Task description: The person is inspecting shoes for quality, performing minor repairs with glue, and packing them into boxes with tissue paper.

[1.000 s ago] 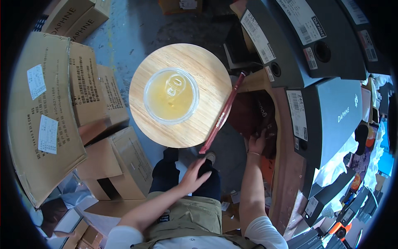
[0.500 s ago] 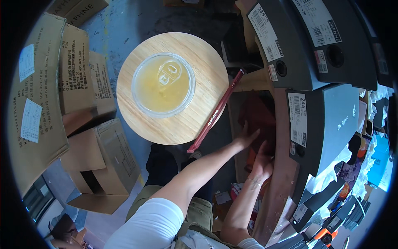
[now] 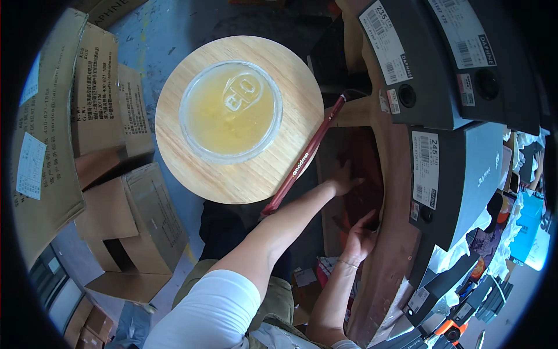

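Note:
Both my hands are inside a shadowed open compartment under the wooden shelf at the right. A dark red, soft-looking thing point(image 3: 365, 200) lies there; I cannot tell whether it is a bag or cloth. My left hand point(image 3: 344, 179) is at its upper left part, fingers stretched out and apart. Below, my right hand point(image 3: 359, 239) is turned partly palm up beside its lower end, thumb and fingers apart. Neither hand visibly grips it, though fingertips are dim. Over my left forearm, a wrapped dark red straw point(image 3: 305, 154) lies along the edge of a round wooden top point(image 3: 174, 157).
A lidded clear cup of pale yellow drink point(image 3: 229, 125) stands on the round top. Black shoe boxes point(image 3: 459, 174) are stacked on the wooden shelf point(image 3: 392, 232) at right. Cardboard cartons point(image 3: 99, 104) line the left, with an opened one point(image 3: 154, 215) below them.
My hands have moved slightly left and apart from each other, and the right hand's fingers have opened away from the dark red thing. The view has shifted a little.

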`<state>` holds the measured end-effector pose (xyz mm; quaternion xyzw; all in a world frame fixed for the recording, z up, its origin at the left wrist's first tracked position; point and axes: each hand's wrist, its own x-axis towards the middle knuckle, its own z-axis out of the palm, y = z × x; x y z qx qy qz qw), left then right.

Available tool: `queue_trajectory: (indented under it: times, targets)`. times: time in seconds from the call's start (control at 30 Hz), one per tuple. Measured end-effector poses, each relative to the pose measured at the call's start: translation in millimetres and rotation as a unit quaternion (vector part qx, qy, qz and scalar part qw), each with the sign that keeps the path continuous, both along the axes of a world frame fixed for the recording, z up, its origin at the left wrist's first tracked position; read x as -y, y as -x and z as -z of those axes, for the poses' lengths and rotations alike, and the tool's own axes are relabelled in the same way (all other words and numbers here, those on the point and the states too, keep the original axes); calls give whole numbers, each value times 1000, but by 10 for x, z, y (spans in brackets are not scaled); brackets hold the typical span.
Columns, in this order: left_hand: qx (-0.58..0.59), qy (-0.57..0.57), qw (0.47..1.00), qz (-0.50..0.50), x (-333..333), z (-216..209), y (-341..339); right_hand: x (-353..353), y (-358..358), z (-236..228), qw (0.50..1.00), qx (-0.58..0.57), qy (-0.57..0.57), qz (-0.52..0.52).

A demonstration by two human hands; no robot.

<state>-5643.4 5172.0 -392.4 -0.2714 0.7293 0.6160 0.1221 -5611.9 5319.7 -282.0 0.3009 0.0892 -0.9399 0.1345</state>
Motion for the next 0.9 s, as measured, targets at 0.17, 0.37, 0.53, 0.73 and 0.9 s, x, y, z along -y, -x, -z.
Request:
queue_trajectory:
  times: [0.17,0.37,0.53,0.73,0.9]
  targets:
    - [-75,31,995,-62,182,5,217,138,-36,166,997,-3,41,-60]
    - [-174,38,916,-359,193,-6,145,763,687,768,970,-103,-4,-219]
    - [-106,88,948,-288,-137,-228,-1024,1162,1488,1349,963,2,-210,-171]
    - [-72,107,986,-102,-286,-214,-2466,1500,1911,1819,940,-115,-169,-274]
    - [50,51,997,9,-235,-664,-3057,1455,1365,1066,930,-144,9,-339]
